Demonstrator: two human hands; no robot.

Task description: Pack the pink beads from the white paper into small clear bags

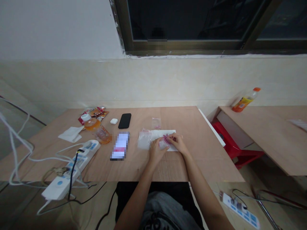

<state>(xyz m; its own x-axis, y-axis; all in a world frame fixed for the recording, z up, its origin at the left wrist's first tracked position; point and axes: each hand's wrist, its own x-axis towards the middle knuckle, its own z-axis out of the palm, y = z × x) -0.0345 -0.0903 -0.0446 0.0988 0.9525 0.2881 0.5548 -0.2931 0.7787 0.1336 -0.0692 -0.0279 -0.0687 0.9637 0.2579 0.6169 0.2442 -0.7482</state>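
I have the pink beads [166,139] just below and right of the frame's center, over a white sheet [172,149] on the counter [201,156]. My right grip [177,141] has its fingertips at them from the right; my left grip [157,147] lies at their lower left, over the sheet. At this size I can't tell whether either one is clamped on anything or merely touching. Just left of the left grip I see clear bags [144,141], and above the sheet a small bag [156,123] with pink bits inside. Left of center lie a lit phone [120,146], a black phone [124,121] and a white case [114,121]. Further left I get an orange bottle [98,130], wrappers [94,112], a tissue [71,134] and, toward the lower left, a power strip [72,169] with cables plugged in. At the right edge, a second counter [271,134] carries another bottle [246,100], with a red stool [230,143] below.
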